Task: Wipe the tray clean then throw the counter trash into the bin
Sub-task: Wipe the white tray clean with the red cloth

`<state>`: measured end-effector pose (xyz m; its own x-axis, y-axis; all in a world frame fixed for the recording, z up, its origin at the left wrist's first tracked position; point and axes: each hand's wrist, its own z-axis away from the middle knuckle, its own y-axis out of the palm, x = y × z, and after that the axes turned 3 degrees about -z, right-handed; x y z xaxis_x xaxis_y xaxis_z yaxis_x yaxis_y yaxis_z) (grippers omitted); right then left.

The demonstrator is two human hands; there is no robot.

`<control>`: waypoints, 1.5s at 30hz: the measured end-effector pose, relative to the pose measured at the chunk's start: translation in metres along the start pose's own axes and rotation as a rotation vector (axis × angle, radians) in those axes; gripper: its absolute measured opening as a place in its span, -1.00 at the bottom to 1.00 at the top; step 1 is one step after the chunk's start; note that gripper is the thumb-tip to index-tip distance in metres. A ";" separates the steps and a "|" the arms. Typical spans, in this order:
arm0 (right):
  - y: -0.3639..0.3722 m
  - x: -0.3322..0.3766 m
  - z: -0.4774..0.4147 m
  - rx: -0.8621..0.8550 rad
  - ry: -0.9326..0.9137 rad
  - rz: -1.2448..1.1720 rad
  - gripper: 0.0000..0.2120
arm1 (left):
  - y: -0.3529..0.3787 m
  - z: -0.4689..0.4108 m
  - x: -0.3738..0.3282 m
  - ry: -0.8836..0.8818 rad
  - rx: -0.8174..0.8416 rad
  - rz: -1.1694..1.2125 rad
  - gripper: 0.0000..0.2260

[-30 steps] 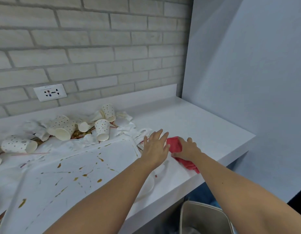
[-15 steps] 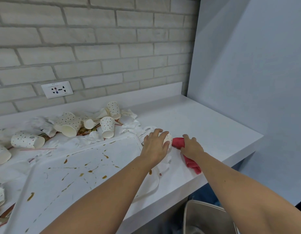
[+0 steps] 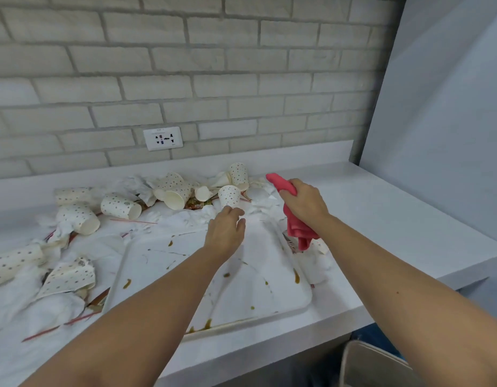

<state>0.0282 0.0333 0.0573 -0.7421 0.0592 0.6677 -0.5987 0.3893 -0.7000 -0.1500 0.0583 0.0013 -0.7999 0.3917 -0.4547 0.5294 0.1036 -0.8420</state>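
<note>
Head view shows your right hand (image 3: 304, 202) raised above the white table (image 3: 381, 219), its fingers closed around a crumpled red cloth (image 3: 293, 224) whose one end sticks up past your knuckles while the rest hangs down toward the right rim of the tray. Your left hand (image 3: 225, 233) reaches over the far edge of the flat white rectangular tray (image 3: 163, 275), fingers loosely curled and holding nothing, their tips just beside an upside-down white paper cup with small dots (image 3: 229, 196); you cannot tell whether they touch it. The tray lies near the front edge of the table, streaked and spotted with brown sauce. Behind and to the left of it the trash is spread across the table: more dotted paper cups (image 3: 120, 206) lying on their sides, crumpled white napkins (image 3: 32, 297) and thin red straws (image 3: 133, 220). A grey bin (image 3: 372, 364) shows its rim below the table edge at lower right. A white wall socket (image 3: 163, 138) sits in the pale brick wall.
</note>
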 end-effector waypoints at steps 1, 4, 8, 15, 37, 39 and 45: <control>0.009 0.010 0.003 0.033 -0.024 -0.010 -0.69 | -0.007 0.002 0.014 -0.050 0.004 -0.007 -0.72; 0.040 0.035 0.012 0.137 -0.090 -0.006 -0.66 | -0.029 0.015 0.062 -0.217 0.013 -0.024 -0.72; 0.080 0.054 0.022 0.278 -0.112 0.043 -0.57 | -0.055 0.038 0.129 -0.378 -0.033 -0.047 -0.74; 0.128 0.056 0.049 0.513 -0.076 0.372 -0.54 | -0.078 0.067 0.187 -0.592 -0.049 -0.037 -0.72; 0.166 0.076 0.065 0.616 -0.162 0.695 -0.61 | -0.058 0.085 0.223 -0.514 -0.193 0.228 -0.62; 0.173 0.084 0.073 0.649 -0.232 0.689 -0.59 | -0.057 0.085 0.224 -0.508 -0.203 0.246 -0.63; 0.153 0.086 0.072 0.848 -0.378 0.701 -0.61 | -0.057 0.084 0.226 -0.500 -0.172 0.319 -0.76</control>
<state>-0.1486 0.0320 -0.0103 -0.9477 -0.3154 0.0484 0.0753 -0.3684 -0.9266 -0.3848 0.0639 -0.0777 -0.6082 -0.0439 -0.7925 0.7690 0.2146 -0.6021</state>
